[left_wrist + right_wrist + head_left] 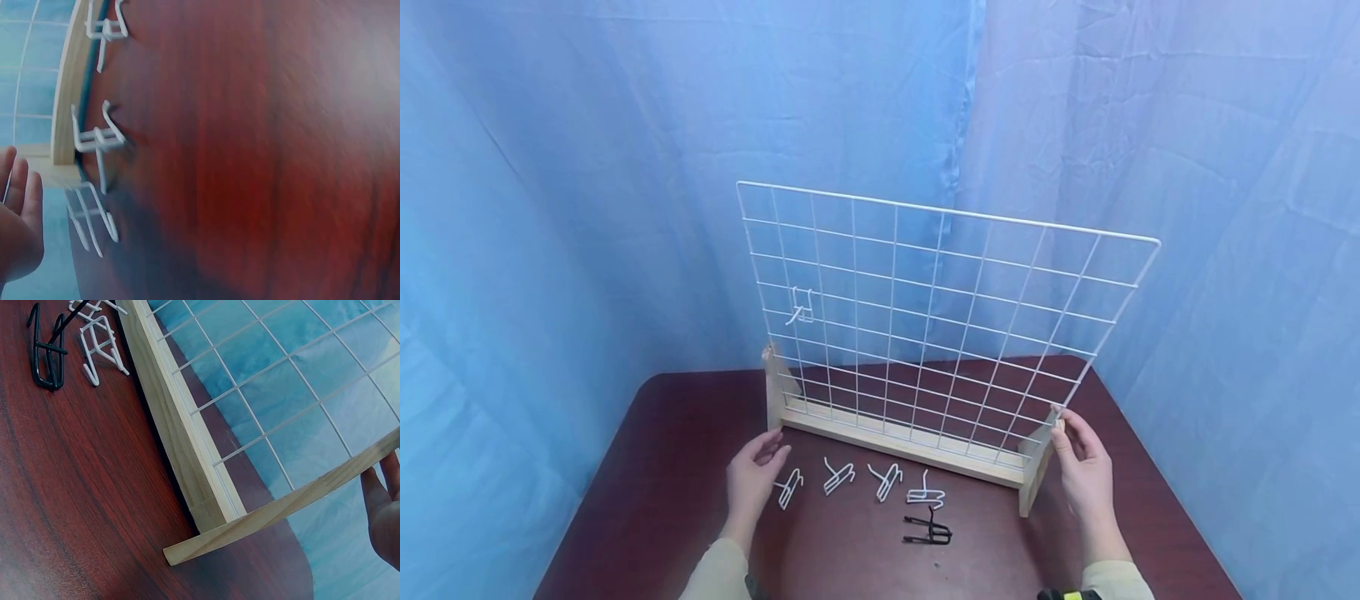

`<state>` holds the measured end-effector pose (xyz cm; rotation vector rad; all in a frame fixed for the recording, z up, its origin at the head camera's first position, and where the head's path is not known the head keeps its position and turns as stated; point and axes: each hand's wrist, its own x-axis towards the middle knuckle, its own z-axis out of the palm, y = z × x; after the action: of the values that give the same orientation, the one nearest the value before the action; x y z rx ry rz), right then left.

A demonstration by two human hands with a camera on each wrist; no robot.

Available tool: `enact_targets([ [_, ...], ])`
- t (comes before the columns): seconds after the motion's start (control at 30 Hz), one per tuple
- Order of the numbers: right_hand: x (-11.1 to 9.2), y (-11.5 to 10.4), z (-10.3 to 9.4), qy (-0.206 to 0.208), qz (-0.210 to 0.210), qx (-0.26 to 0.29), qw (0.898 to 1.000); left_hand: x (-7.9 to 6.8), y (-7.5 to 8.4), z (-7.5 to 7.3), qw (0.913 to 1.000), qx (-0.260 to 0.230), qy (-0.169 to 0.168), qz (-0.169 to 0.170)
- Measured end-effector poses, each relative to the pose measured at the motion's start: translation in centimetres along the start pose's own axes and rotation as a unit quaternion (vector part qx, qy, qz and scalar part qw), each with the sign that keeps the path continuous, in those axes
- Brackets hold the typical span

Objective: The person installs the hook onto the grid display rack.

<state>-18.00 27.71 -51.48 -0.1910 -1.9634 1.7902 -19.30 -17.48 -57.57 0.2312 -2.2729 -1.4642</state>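
Observation:
A white wire grid panel stands upright in a light wooden stand. My right hand pinches the upper part of the stand's right side piece, thumb in front and fingers behind. By the stand's left end is my left hand, its fingers loosely extended and nothing held in them. One white hook hangs on the left part of the grid. Several more white wire hooks lie in a row on the table before the stand, with a black hook at the row's right end.
The dark red-brown table has rounded far corners. Blue curtains hang behind it and along both sides. The grid rises well above the table and leans slightly in the head view.

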Motion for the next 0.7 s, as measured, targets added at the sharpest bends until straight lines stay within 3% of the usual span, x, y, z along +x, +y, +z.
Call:
enact_targets([
  [0.2, 0.0, 0.1, -0.1, -0.003, 0.001, -0.008, 1.0, -1.0, -2.0, -0.7, 0.9987, -0.003, -0.031, 0.041],
  [0.3, 0.1, 0.1, -0.1, -0.005, 0.002, -0.004, 1.0, -1.3, -2.4, -1.2, 0.9979, 0.02, -0.048, 0.039],
  [0.53, 0.1, 0.2, -0.2, -0.014, -0.006, 0.002, 1.0, -1.6, -1.9, -2.0, 0.9935, 0.043, -0.101, -0.03],
  [0.7, 0.1, 0.2, -0.2, -0.011, -0.002, -0.006, 1.0, -2.2, -2.0, -2.1, 0.9907, 0.045, -0.119, -0.05],
])
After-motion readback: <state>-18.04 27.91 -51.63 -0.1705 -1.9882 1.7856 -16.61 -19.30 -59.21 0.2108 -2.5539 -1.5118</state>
